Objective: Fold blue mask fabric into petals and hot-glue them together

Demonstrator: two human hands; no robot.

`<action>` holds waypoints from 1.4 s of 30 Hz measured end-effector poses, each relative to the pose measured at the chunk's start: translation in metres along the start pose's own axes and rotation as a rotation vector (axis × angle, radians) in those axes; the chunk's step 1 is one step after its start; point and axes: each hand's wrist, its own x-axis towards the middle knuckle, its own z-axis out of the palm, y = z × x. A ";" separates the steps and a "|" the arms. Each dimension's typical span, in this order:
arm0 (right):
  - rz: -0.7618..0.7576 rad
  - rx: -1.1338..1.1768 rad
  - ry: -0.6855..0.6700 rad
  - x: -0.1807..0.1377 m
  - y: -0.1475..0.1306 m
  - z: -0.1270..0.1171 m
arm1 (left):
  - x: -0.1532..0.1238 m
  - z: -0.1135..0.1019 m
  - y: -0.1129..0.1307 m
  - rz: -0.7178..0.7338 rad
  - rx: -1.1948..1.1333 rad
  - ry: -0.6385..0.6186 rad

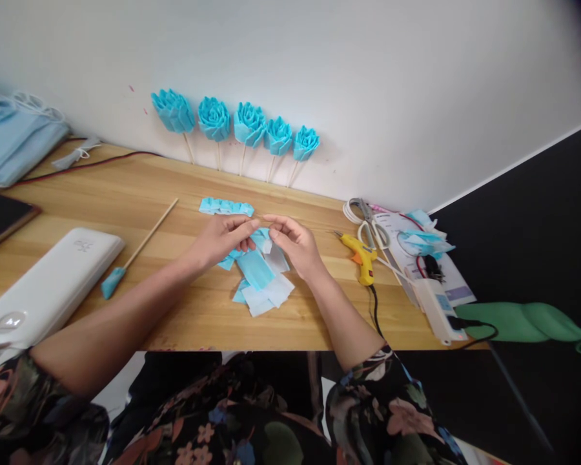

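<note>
Over the middle of the wooden table, my left hand and my right hand meet with thumbs and fingers closed. Between them they pinch a small piece of light blue mask fabric; part of it is hidden by the fingers. Loose cut pieces of blue and white fabric lie in an overlapping heap just below the hands. Beyond my left hand rests a row of folded blue petals. To the left lies a wooden stick with a wrapped blue bud at one end.
Several blue fabric roses on sticks lean against the wall. At the right are a yellow glue gun, scissors and a white power strip. A white power bank, a phone and stacked masks lie left.
</note>
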 end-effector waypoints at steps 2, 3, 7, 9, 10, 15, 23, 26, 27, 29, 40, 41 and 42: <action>-0.001 -0.016 -0.002 -0.001 -0.001 0.000 | 0.000 0.000 0.000 0.001 -0.004 0.002; 0.003 -0.032 -0.007 -0.001 -0.001 0.000 | 0.000 0.001 0.000 -0.005 -0.010 -0.001; 0.005 -0.074 -0.010 -0.002 -0.001 0.001 | 0.000 0.003 -0.002 -0.043 -0.036 -0.007; 0.008 -0.072 -0.004 -0.002 -0.001 0.000 | 0.001 0.003 -0.004 -0.044 -0.038 -0.008; 0.013 -0.070 -0.004 -0.002 -0.001 0.000 | 0.001 0.003 -0.004 -0.039 -0.039 -0.007; 0.012 -0.085 -0.007 -0.003 0.000 0.000 | 0.000 0.002 -0.004 -0.025 -0.043 -0.002; 0.031 -0.086 -0.028 -0.002 -0.003 0.001 | 0.000 0.005 -0.003 -0.033 -0.028 0.013; 0.022 -0.054 -0.054 -0.001 -0.002 0.001 | 0.000 0.005 -0.004 -0.023 -0.019 0.005; 0.017 -0.050 -0.054 -0.001 -0.002 0.001 | 0.000 0.005 -0.004 -0.017 -0.021 0.003; 0.006 -0.053 -0.033 -0.001 -0.001 0.001 | 0.000 0.004 -0.003 -0.004 -0.033 0.005; -0.026 -0.126 0.035 -0.001 0.000 -0.002 | 0.000 0.004 0.000 -0.050 -0.024 0.058; -0.025 -0.128 0.034 -0.001 0.001 -0.002 | 0.000 0.004 0.000 -0.046 -0.014 0.060; -0.024 -0.125 0.033 -0.001 0.001 -0.002 | -0.001 0.004 0.000 -0.043 -0.009 0.063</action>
